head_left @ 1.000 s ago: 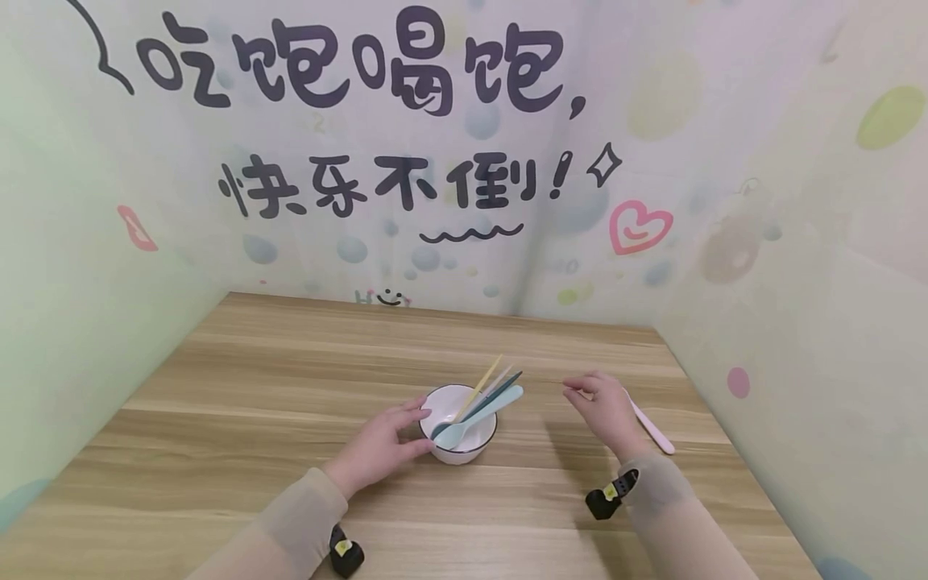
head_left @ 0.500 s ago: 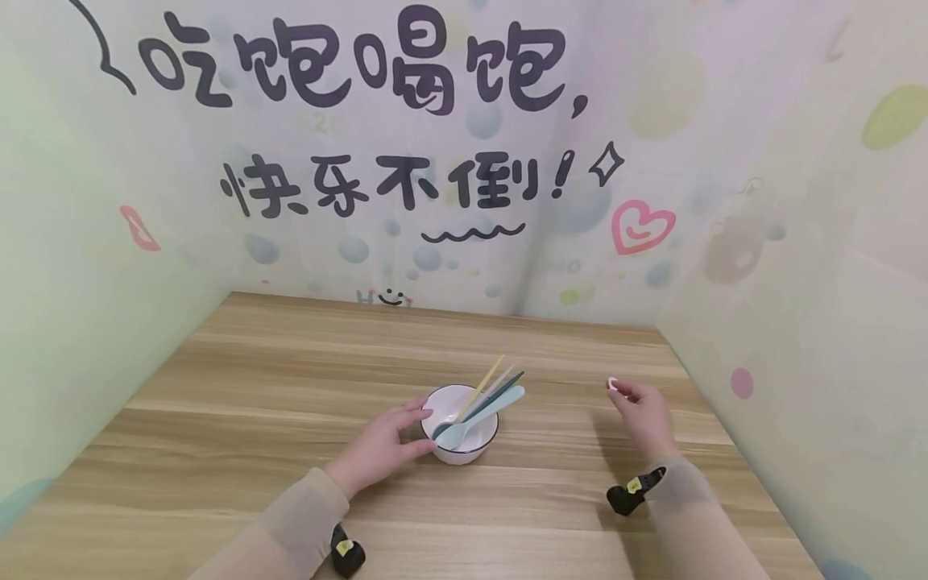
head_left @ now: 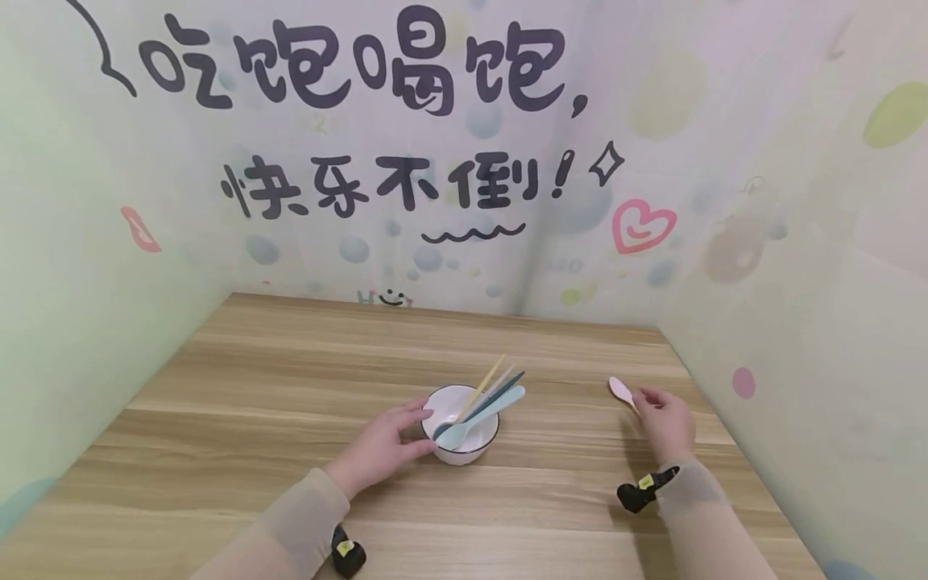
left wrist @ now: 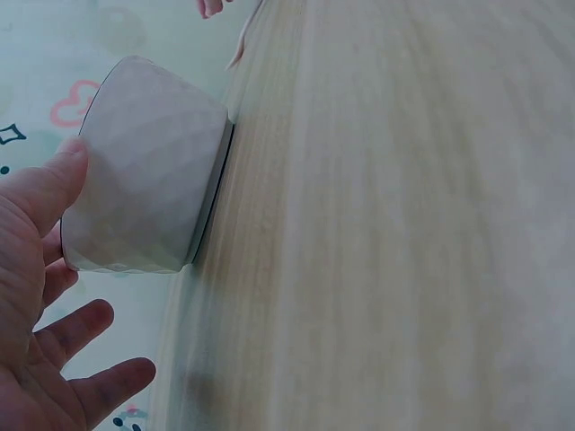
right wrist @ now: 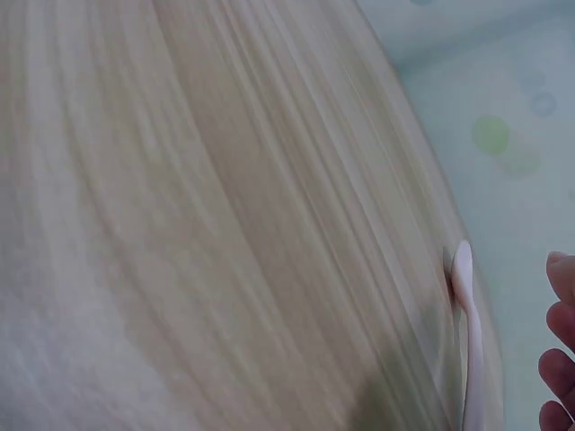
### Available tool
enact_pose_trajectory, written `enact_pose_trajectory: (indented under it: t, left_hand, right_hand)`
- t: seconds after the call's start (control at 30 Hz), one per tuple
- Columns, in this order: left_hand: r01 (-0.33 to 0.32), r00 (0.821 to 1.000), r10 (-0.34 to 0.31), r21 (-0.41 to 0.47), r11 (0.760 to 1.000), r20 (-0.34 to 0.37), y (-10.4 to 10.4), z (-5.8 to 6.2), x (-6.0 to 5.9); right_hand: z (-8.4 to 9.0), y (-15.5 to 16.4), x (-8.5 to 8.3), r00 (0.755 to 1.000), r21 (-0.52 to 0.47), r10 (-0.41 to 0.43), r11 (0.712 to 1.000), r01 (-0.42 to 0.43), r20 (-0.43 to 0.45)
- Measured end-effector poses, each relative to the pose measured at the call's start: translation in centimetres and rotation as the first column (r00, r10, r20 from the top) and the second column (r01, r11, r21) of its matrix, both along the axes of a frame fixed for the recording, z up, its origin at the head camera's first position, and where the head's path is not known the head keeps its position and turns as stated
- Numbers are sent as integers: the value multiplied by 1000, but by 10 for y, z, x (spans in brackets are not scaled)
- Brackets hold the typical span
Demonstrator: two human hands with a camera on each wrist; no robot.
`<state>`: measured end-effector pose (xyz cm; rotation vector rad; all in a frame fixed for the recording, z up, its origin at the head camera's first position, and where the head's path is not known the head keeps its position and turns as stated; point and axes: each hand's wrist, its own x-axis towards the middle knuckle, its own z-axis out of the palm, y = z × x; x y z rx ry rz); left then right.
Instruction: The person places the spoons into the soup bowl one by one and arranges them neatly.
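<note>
A white bowl (head_left: 458, 456) with a dark rim stands on the table, my left hand (head_left: 380, 447) holding its left side. In the left wrist view, the thumb (left wrist: 65, 175) lies against the faceted bowl wall and two fingers spread free of it. Inside lean a light blue spoon (head_left: 482, 419), a dark teal utensil (head_left: 496, 395), a yellow stick (head_left: 482, 387) and a pale stick. A pink spoon (head_left: 620, 390) lies on the table to the right, its handle mostly hidden by my right hand (head_left: 665, 423). In the right wrist view, the loosely bent fingers (right wrist: 559, 364) are apart from this spoon.
The wood-grain table (head_left: 290, 354) meets a printed back wall (head_left: 348, 266) with large dark characters, and pale side walls stand left and right. A small black camera (head_left: 638, 495) is strapped to the right wrist, another (head_left: 348, 557) to the left.
My right hand has moved right along the pink spoon, uncovering its head and covering its handle. My left hand and the bowl have stayed in place.
</note>
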<state>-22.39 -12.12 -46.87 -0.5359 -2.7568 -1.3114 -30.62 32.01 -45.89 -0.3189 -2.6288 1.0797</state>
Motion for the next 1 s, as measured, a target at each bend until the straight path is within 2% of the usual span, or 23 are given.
enact_pose_trajectory:
  t: [0.3,0.53,0.7,1.0]
  left_hand:
    - [-7,1000,7,-6,1000,19,1,2,0]
    - [-10,1000,10,-2,1000,11,1,1,0]
    - [-4,1000,4,-9,1000,-9,1,0,1]
    - [-6,1000,6,-4,1000,-14,3,3,1]
  right_hand:
    - [-9,15,4,989,-17,-45,999,48,144]
    - [-16,22,6,989,20,-34,999,32,144]
    - [-19,24,7,983,23,-13,1000,9,183]
    - [-19,25,5,980,66,-17,998,4,198]
